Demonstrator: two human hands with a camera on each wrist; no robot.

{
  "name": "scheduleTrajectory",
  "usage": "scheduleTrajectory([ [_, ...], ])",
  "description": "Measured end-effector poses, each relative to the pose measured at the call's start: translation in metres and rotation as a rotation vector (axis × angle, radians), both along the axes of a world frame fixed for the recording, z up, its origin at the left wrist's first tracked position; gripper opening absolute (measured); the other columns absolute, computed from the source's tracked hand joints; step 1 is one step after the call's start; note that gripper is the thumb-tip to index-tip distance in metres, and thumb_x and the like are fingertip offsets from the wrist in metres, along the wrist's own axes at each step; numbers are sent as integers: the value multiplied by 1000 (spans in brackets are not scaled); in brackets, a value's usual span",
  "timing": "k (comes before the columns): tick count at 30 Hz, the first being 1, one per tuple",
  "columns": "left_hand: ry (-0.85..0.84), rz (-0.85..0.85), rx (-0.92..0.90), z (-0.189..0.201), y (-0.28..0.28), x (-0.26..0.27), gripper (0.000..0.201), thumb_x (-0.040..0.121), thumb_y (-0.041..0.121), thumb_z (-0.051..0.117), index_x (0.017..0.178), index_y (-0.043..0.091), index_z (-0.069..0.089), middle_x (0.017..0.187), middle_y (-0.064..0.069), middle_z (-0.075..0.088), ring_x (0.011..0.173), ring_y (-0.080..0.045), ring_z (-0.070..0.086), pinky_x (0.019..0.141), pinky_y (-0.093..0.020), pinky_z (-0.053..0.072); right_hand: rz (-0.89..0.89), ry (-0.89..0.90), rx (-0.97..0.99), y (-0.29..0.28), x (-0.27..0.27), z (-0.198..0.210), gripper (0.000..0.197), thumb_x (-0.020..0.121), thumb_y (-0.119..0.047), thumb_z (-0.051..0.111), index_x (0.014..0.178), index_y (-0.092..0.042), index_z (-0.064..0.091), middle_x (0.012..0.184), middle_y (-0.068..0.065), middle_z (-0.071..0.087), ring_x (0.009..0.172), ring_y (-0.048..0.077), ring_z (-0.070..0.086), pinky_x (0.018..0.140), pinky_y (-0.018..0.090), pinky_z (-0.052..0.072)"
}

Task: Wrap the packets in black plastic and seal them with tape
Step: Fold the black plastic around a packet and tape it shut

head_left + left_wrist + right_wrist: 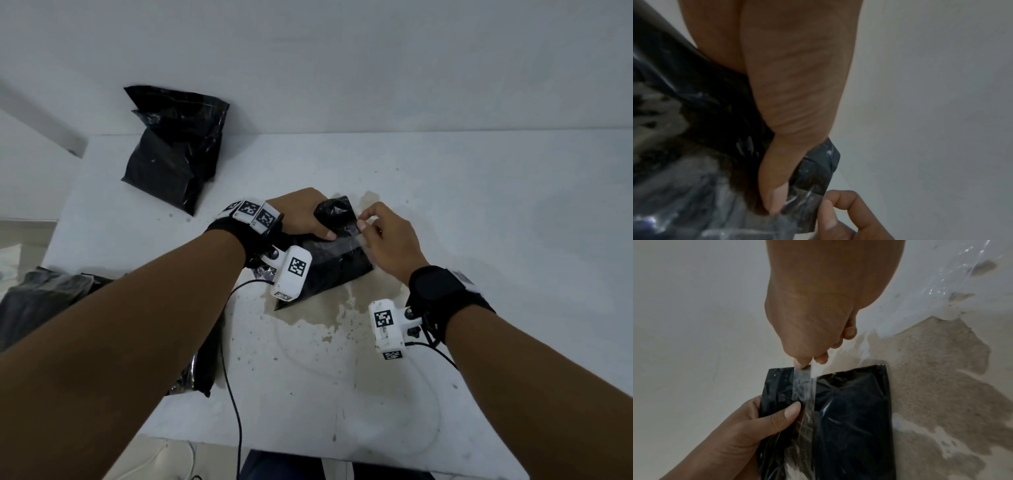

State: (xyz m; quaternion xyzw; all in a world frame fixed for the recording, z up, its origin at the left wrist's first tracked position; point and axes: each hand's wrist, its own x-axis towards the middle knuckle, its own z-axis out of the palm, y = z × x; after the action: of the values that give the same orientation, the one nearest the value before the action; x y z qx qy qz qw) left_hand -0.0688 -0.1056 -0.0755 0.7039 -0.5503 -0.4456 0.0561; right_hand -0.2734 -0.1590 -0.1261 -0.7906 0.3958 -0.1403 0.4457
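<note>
Nearest the head camera, two bare forearms reach over the stained white table (pixel 479 192). The left hand (pixel 301 216) grips the far end of a flat packet wrapped in glossy black plastic (pixel 329 270), which lies on the table between the hands; likely this pins the fold while it is taped. The right hand (pixel 387 236) pinches the end of a clear strip of tape (pixel 342 236) at the packet's edge. Another wrapped black packet (pixel 174 150) leans against the wall, well apart.

In the left wrist view, the left thumb (pixel 777 191) presses on the black plastic, with the tape's glossy edge beside it; the other left fingers are hidden.

In the right wrist view, the right fingertips (pixel 801 363) pinch the tape end taut across the packet, apparently to lay it flat, while the left thumb (pixel 785 413) holds the strip down.
</note>
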Motion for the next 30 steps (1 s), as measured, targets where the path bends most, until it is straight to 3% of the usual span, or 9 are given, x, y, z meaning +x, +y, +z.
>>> scheduleTrajectory([
  [2,21,16,-9,0,4,-1,19,81,22,80,78,13,64,74,0,66,68,-13,60,63,-19,45,1,-22,-8,2,0,0,7,100,-26,54,96,-20,54,62,14,57,56,26,48,55,32,36],
  [5,77,77,-51,1,10,-4,21,82,26,79,83,8,68,76,-11,70,65,-15,62,65,-25,48,-13,-41,-17,5,0,1,6,99,-26,55,97,-20,55,63,14,58,58,26,50,54,28,36],
  [8,76,105,-100,1,14,-7,24,83,26,78,91,5,69,85,-14,72,74,-24,68,73,-34,54,-26,-51,-19,7,2,1,5,99,-26,56,98,-22,53,58,6,53,53,19,46,53,24,34],
  [11,93,120,-107,0,18,-9,22,85,22,76,92,3,69,83,-14,72,69,-18,65,71,-32,53,-37,-44,-15,9,2,-2,7,99,-27,56,101,-21,54,55,-4,49,52,10,45,53,20,33],
  [15,117,130,-126,2,24,-9,19,86,20,76,88,3,68,82,-20,71,65,-17,62,66,-29,50,-57,-33,5,11,5,-4,17,99,-33,55,94,-17,58,72,1,64,66,17,55,60,22,39],
  [21,144,182,-171,3,36,-8,9,86,12,75,90,9,69,77,-3,70,63,-8,64,63,-22,53,-60,-35,72,15,14,-12,22,98,-34,56,83,-17,59,78,2,67,76,22,61,69,32,44],
  [24,131,201,-164,3,39,-4,15,86,10,75,95,2,68,75,0,68,62,-5,63,62,-19,51,-48,-60,112,12,19,-11,22,98,-31,57,82,-16,57,82,2,65,75,20,58,68,28,42],
  [27,166,214,-153,2,42,-3,10,86,7,74,92,7,67,74,3,68,61,-2,63,62,-16,49,-38,-92,216,14,23,-15,23,99,-29,57,82,-12,56,94,10,61,78,19,57,71,25,42],
  [30,175,206,-158,1,44,-2,11,86,8,74,93,9,67,78,0,69,65,-5,64,65,-19,51,-54,-164,347,19,23,-14,26,100,-28,57,79,-11,57,78,7,59,72,17,53,71,31,42],
])
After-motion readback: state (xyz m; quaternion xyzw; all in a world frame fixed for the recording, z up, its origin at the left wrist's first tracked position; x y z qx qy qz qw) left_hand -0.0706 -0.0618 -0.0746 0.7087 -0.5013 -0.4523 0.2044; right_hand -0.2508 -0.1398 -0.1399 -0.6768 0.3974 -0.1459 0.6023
